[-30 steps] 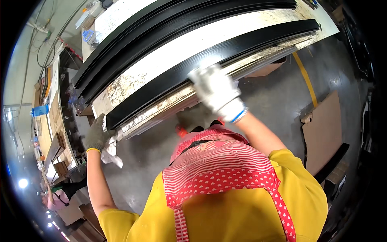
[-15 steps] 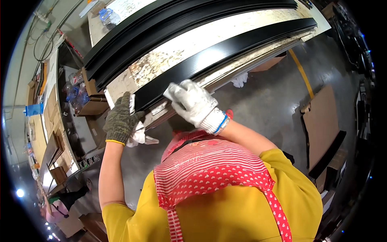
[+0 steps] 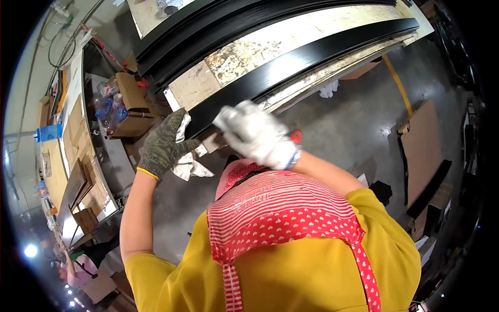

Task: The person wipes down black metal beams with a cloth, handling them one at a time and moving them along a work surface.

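Bare forearms (image 3: 139, 213) extended, left hand (image 3: 163, 147) thumb-out, right hand (image 3: 255, 135) (slightly blurred) angled leftward.

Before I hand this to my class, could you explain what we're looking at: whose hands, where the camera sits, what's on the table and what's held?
There is no machine here, only a worker using two gloved hands. The view comes from a wide fisheye camera on the worker's head, looking down, so straight edges look bent. On the table lie a long black board and, beyond it, black strips. The left hand has a white cloth in its grip. The right hand is blurred; I can't tell what it holds.
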`<state>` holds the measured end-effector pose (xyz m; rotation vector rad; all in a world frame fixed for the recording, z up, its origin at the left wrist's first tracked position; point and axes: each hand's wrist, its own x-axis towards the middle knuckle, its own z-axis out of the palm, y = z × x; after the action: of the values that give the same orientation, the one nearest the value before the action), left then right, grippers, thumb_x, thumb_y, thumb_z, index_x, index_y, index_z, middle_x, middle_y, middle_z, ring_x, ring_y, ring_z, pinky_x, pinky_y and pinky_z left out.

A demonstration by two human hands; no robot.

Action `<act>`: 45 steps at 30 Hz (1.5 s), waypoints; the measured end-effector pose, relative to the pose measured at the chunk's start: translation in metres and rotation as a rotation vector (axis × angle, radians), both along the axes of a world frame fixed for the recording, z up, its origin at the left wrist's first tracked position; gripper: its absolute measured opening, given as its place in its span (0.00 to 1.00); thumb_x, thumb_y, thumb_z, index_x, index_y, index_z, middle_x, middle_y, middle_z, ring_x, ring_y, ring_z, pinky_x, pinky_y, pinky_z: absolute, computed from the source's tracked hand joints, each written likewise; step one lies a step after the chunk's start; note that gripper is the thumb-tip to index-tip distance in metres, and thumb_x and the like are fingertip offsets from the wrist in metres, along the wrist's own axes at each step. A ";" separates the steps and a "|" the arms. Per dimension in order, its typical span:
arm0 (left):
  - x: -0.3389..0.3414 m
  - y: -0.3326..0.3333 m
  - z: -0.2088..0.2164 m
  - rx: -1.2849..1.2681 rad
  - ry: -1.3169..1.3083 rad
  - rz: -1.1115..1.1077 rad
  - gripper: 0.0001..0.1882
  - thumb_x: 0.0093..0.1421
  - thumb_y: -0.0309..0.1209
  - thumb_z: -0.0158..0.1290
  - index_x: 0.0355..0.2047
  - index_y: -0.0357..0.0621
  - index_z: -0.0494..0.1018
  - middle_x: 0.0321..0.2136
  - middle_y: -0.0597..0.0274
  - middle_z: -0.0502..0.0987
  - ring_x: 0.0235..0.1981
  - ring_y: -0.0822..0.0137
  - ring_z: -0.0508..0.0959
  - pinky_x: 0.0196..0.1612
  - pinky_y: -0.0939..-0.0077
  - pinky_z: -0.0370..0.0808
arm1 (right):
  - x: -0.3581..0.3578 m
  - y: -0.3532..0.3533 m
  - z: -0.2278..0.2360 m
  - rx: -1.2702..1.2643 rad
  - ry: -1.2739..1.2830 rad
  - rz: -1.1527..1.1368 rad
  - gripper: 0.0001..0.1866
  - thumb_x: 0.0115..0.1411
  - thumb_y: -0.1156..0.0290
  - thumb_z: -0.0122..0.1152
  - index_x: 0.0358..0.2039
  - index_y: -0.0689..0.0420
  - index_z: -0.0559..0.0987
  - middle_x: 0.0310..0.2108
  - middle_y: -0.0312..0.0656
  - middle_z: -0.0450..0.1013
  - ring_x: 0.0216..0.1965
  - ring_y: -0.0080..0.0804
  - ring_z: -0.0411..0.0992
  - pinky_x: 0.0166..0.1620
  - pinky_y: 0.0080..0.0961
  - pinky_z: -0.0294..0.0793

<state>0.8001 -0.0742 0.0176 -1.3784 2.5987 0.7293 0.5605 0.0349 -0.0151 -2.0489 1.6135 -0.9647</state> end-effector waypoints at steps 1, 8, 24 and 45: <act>0.011 0.002 -0.003 -0.024 -0.006 0.001 0.46 0.48 0.49 0.67 0.64 0.47 0.63 0.59 0.50 0.70 0.60 0.50 0.70 0.61 0.61 0.67 | -0.013 -0.008 -0.005 -0.516 0.309 0.050 0.17 0.57 0.69 0.60 0.46 0.60 0.73 0.34 0.51 0.70 0.35 0.48 0.74 0.35 0.40 0.77; 0.033 0.000 -0.029 -0.060 0.153 0.028 0.43 0.49 0.45 0.68 0.62 0.43 0.65 0.58 0.49 0.71 0.60 0.54 0.71 0.61 0.63 0.68 | 0.043 -0.008 0.001 0.037 0.080 0.112 0.15 0.55 0.71 0.59 0.44 0.57 0.73 0.35 0.49 0.69 0.37 0.47 0.73 0.37 0.41 0.77; 0.106 0.047 -0.102 0.111 0.540 0.510 0.42 0.52 0.31 0.67 0.64 0.37 0.59 0.60 0.49 0.69 0.59 0.60 0.71 0.60 0.70 0.68 | 0.036 -0.054 0.013 -0.478 0.198 0.411 0.15 0.54 0.73 0.64 0.42 0.62 0.78 0.38 0.48 0.73 0.35 0.40 0.72 0.37 0.34 0.75; -0.054 0.073 -0.053 -0.231 0.231 0.036 0.36 0.57 0.44 0.57 0.64 0.49 0.62 0.65 0.51 0.61 0.47 0.49 0.78 0.45 0.56 0.77 | 0.084 -0.167 0.055 0.086 0.702 0.576 0.11 0.59 0.63 0.59 0.40 0.46 0.83 0.41 0.46 0.76 0.43 0.45 0.76 0.45 0.39 0.78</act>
<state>0.7461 -0.0008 -0.0355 -1.4853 2.9243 0.6447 0.6441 -0.1324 0.0401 -2.7250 1.1455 0.0382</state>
